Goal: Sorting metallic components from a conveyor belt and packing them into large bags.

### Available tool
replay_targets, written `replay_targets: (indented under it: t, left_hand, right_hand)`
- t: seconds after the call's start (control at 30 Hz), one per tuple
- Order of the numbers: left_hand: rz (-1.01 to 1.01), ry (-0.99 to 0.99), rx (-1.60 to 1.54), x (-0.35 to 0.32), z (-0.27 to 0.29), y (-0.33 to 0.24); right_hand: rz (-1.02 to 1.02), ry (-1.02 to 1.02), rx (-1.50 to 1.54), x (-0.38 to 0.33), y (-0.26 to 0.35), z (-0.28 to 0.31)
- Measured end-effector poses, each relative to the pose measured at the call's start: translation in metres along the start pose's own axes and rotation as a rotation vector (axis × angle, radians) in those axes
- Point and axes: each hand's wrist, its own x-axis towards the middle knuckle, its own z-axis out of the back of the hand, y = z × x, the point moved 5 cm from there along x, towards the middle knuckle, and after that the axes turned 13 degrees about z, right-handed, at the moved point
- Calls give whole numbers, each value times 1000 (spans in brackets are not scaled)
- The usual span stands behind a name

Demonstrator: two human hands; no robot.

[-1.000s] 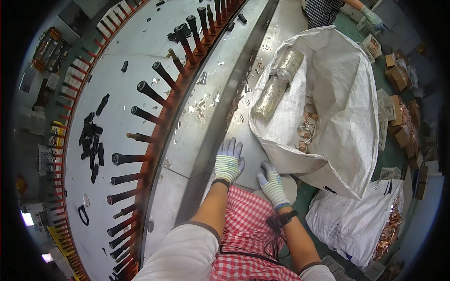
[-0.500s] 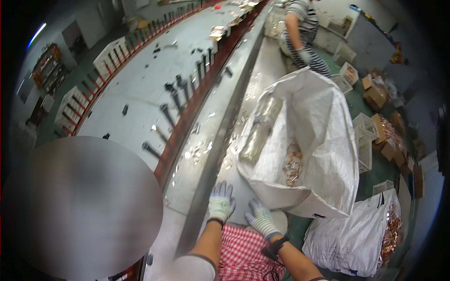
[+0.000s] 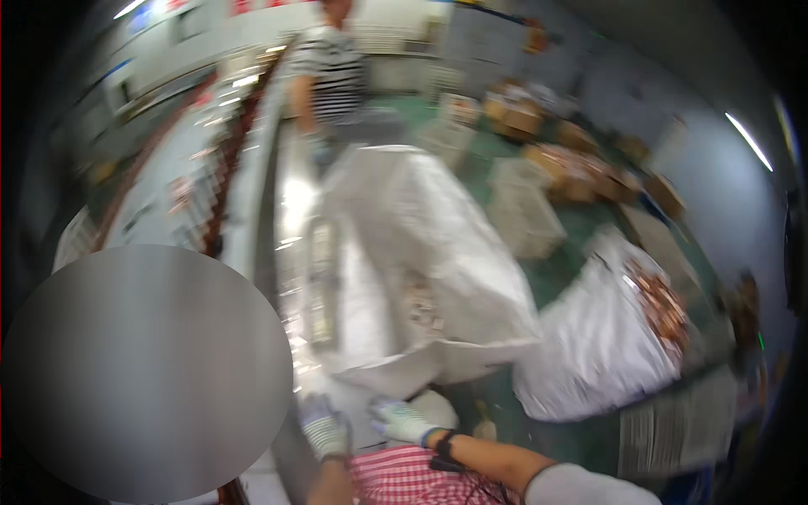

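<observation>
Open sack (image 3: 459, 252) is standing just ahead, one filled sack (image 3: 585, 349) at right; left hand (image 3: 324, 429) and right hand (image 3: 402, 421) are resting on one bench (image 3: 352, 397), fingers extended, spread too blurred to tell.

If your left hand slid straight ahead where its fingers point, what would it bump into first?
Probably the small shiny scraps on the metal bench, just ahead of the left hand, though blur makes the exact line uncertain.

Green floor (image 3: 490, 392), bluish-grey wall (image 3: 714, 198)
</observation>
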Motion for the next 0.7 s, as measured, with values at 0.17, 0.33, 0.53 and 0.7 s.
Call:
replay_targets:
  t: [0.17, 0.33, 0.53, 0.7]
  left_hand:
    - [106, -19, 150, -6, 22, 11]
    - [1, -111, 127, -19, 20, -23]
    - [43, -16, 149, -17, 21, -17]
    - [136, 248, 165, -8, 11, 5]
  right_hand:
    - [238, -257, -75, 8, 18, 4]
    - [247, -280, -48, -20, 5, 8]
    - [199, -214, -23, -12, 5, -3]
    - [162, -133, -15, 0, 12, -6]
